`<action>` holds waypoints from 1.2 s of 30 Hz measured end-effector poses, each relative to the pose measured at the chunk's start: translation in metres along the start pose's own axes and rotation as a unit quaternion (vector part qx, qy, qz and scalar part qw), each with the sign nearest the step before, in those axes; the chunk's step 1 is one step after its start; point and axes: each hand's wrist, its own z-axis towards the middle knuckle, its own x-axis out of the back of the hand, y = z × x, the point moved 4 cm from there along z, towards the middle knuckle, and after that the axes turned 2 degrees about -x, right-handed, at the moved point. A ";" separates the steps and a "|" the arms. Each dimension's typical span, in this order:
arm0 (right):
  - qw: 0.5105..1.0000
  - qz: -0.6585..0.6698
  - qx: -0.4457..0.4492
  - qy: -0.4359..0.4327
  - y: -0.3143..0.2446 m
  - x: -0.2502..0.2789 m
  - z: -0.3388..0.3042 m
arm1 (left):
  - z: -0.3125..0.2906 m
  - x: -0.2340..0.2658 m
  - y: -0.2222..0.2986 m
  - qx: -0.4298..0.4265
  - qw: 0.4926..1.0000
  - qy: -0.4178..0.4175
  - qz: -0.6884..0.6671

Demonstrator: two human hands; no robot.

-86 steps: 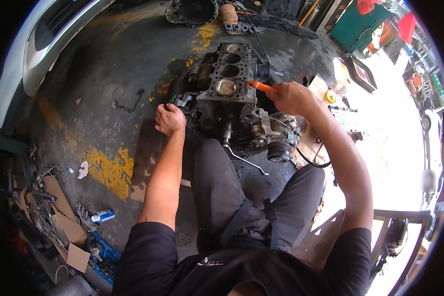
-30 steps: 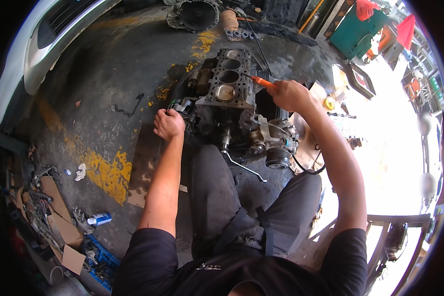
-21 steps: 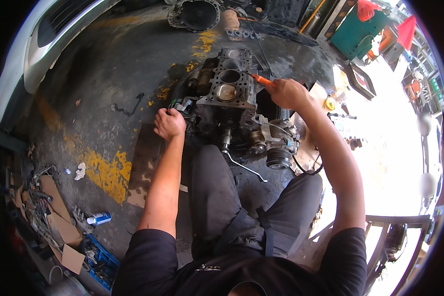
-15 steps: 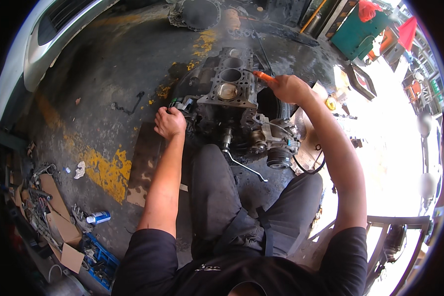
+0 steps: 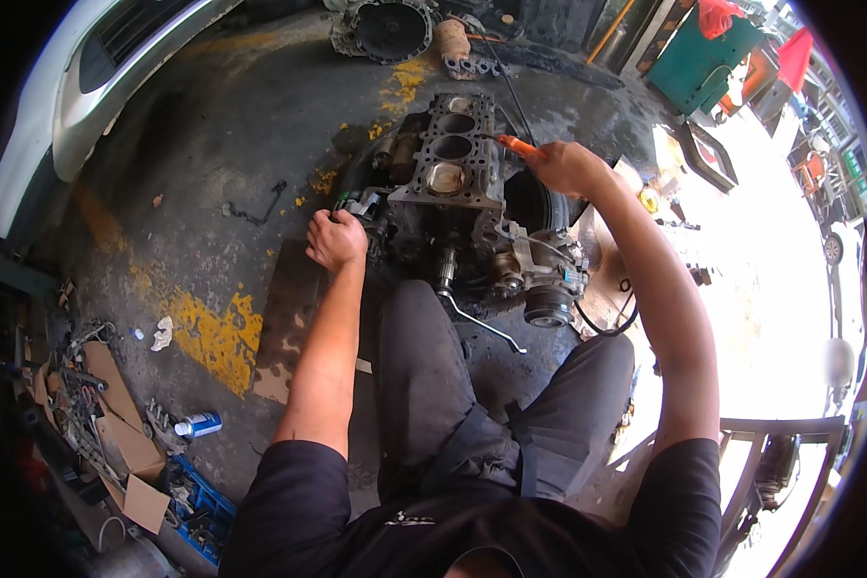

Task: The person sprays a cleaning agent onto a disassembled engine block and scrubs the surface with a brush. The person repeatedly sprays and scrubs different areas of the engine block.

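Observation:
An engine block [image 5: 422, 171] sits in front of my knees, its top face bare, with dark cylinder bores and pale piston tops showing. My right hand [image 5: 568, 170] is closed around an orange tool [image 5: 520, 146] with a thin dark tip. That tip points left, over the right edge of the block's top. At the block's near left side, my left hand [image 5: 337, 239] has its fingers curled against a silver metal part [image 5: 361, 204]; what lies inside them is hidden. A ribbed pulley [image 5: 549, 308] is on the block's near right. Below the block, a bent silver rod [image 5: 486, 328] sticks out between my knees.
A tyre [image 5: 528, 199] lies beneath the block. Far off are a round metal housing [image 5: 395, 29] and a green cabinet [image 5: 703, 63]. Cardboard [image 5: 130, 448], a blue tray [image 5: 197, 506] and a blue-and-white bottle [image 5: 198, 425] lie at lower left. A white car [image 5: 39, 144] stands left.
The pale haze beyond the block's far end has thinned. The whole view has shifted slightly; both hands keep nearly the same places, with the orange tool still in my right hand.

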 end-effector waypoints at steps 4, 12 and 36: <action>1.000 -0.012 0.004 0.008 0.008 -0.004 0.002 | 0.000 0.001 0.002 -0.003 1.000 0.002 0.000; 0.999 -0.023 0.026 0.034 0.012 -0.003 0.005 | 0.001 -0.003 -0.001 0.008 1.000 0.004 0.003; 0.996 -0.008 0.083 -0.044 -0.060 0.014 -0.010 | 0.002 -0.002 -0.002 0.003 1.000 0.005 0.003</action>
